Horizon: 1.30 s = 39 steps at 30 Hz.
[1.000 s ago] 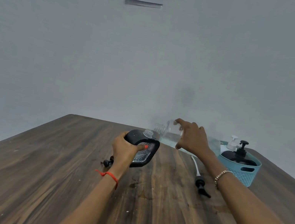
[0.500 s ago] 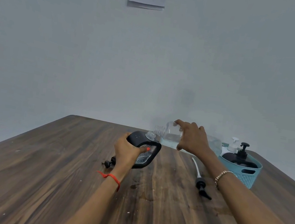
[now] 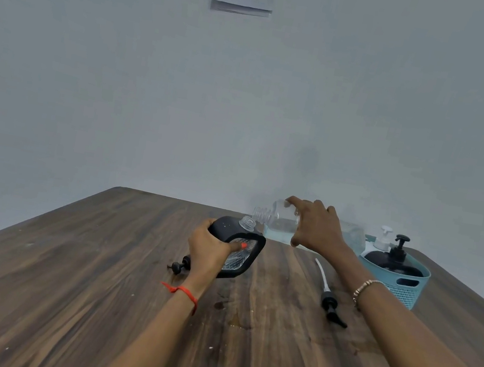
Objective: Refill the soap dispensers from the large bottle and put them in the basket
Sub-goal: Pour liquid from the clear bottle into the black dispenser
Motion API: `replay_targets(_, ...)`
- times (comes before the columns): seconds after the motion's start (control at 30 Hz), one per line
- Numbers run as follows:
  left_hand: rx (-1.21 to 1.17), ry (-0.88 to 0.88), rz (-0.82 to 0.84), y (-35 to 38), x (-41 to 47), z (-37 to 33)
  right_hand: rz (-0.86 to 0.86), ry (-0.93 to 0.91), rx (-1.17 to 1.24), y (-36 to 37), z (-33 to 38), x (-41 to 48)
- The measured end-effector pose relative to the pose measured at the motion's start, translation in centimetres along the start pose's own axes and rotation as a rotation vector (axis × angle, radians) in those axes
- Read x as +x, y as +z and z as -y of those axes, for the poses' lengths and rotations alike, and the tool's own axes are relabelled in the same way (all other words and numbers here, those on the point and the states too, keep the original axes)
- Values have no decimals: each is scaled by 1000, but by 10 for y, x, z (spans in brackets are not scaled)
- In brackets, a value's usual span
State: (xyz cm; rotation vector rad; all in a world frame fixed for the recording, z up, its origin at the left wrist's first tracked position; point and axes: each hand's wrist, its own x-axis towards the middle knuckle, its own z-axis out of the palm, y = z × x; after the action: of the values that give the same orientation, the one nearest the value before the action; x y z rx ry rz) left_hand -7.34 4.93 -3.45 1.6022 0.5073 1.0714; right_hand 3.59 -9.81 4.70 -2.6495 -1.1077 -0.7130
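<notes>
My left hand [image 3: 207, 249] grips a black soap dispenser [image 3: 241, 247] with a clear front, tilted on the table, its open threaded neck pointing up and right. My right hand [image 3: 316, 226] holds the large clear bottle [image 3: 280, 222] tipped on its side, mouth just above and right of the dispenser's neck, with pale blue liquid low inside. At the right stands a blue basket [image 3: 406, 286] holding a black pump dispenser [image 3: 394, 261] and a white pump dispenser [image 3: 382, 239].
A black pump head with a white tube [image 3: 327, 297] lies on the wooden table [image 3: 89, 286] between my arms. Another black pump piece [image 3: 180, 266] lies behind my left wrist. Small wet spots [image 3: 231, 313] mark the wood. Papers hang on the wall.
Both hands with the dispenser and the bottle have stayed almost still. The view has shifted slightly, so the wall papers sit a little lower in the frame.
</notes>
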Motion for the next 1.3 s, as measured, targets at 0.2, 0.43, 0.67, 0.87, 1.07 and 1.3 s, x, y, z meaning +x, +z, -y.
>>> replay_targets(0.2, 0, -3, -7, -1, -1, 0, 2, -5, -7, -2, 2, 0)
replay_targets(0.43, -2, -17, -7, -2, -2, -1, 4, -11, -30, -3, 3, 0)
replay_targets(0.67, 9, -24, -8, -4, -2, -1, 15, -15, -46, -5, 6, 2)
replay_targets(0.87, -4, -26, -20, -5, -3, -2, 23, -23, -70, -9, 8, 2)
replay_targets(1.07, -18, -36, -12, -6, -3, -3, 31, -30, -77, -11, 10, 1)
replay_targets(1.3, -26, -41, -9, -6, -4, -2, 37, -32, -81, -12, 10, 0)
